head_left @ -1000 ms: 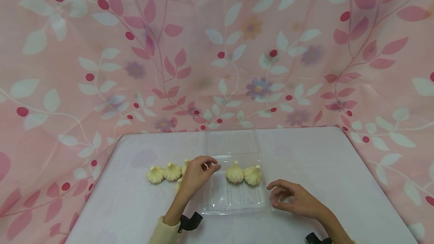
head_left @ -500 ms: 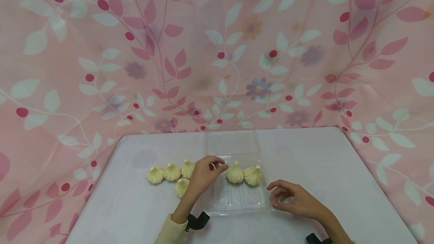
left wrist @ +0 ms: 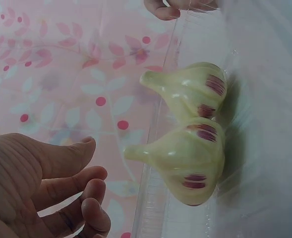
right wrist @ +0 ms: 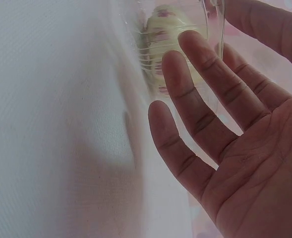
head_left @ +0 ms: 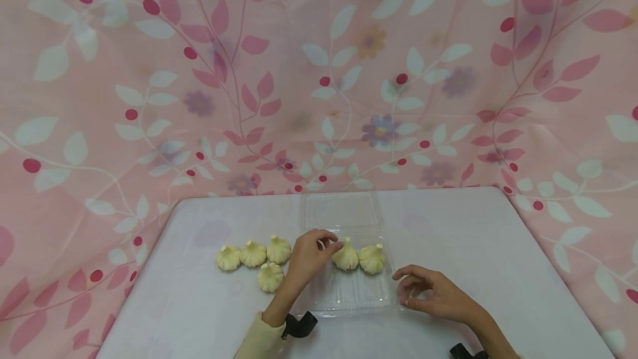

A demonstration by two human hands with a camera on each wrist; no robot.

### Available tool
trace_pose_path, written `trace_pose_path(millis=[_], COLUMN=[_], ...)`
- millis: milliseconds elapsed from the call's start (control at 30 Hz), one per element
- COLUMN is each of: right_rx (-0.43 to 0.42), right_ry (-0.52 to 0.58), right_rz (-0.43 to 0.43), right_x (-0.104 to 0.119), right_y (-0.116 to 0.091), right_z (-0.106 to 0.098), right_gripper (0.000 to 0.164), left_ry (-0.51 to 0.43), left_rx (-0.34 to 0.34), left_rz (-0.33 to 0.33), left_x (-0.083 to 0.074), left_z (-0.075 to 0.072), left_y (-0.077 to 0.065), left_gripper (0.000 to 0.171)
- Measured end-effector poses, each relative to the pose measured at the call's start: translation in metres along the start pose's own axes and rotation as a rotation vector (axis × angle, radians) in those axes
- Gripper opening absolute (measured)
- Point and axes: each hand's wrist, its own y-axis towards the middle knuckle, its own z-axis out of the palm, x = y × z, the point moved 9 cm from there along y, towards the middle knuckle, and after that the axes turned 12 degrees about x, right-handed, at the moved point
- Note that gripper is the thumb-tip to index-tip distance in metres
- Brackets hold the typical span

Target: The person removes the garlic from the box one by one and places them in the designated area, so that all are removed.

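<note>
Two pale garlic bulbs with purple streaks, a left bulb [head_left: 347,256] and a right bulb [head_left: 371,259], sit side by side in a clear plastic box [head_left: 349,295]. Over the box's left side, my left hand [head_left: 308,259] has its thumb and fingers loosely bent beside the left bulb. A gap shows in the left wrist view between this hand [left wrist: 41,188] and the nearer bulb [left wrist: 188,161], and nothing is in its grasp. My right hand [head_left: 431,292] stays by the box's right wall, fingers relaxed and holding nothing. Through that wall, the right wrist view shows a bulb [right wrist: 168,44].
Several more garlic bulbs [head_left: 253,254] lie on the white table [head_left: 448,226], left of my left forearm. The box's clear lid [head_left: 344,209] lies folded back behind it. A pink floral cloth [head_left: 299,71] hangs beyond the table.
My left hand has moved right, across the box's left side to the left bulb, uncovering the loose bulbs on the table. The right hand and both boxed bulbs stay put.
</note>
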Motion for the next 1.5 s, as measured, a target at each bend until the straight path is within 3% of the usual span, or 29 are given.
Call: trace_pose_path(millis=[333, 667, 1300, 1500], right_rx=[0.005, 0.009, 0.008, 0.0], right_ry=[0.004, 0.013, 0.01, -0.003], right_rz=[0.004, -0.024, -0.016, -0.034], right_x=[-0.001, 0.001, 0.001, 0.004], right_y=[0.0, 0.0, 0.001, 0.001], right_z=[0.0, 0.0, 0.0, 0.0], right_gripper=[0.042, 0.042, 0.043, 0.041], left_ry=[0.004, 0.027, 0.008, 0.021], left_rx=[0.013, 0.005, 0.055, 0.042], left_rz=[-0.001, -0.058, -0.227, -0.207], left_x=[-0.008, -0.008, 0.006, 0.006], left_z=[0.005, 0.006, 0.02, 0.022], left_y=[0.009, 0.015, 0.021, 0.022], left_gripper=[0.012, 0.015, 0.018, 0.018])
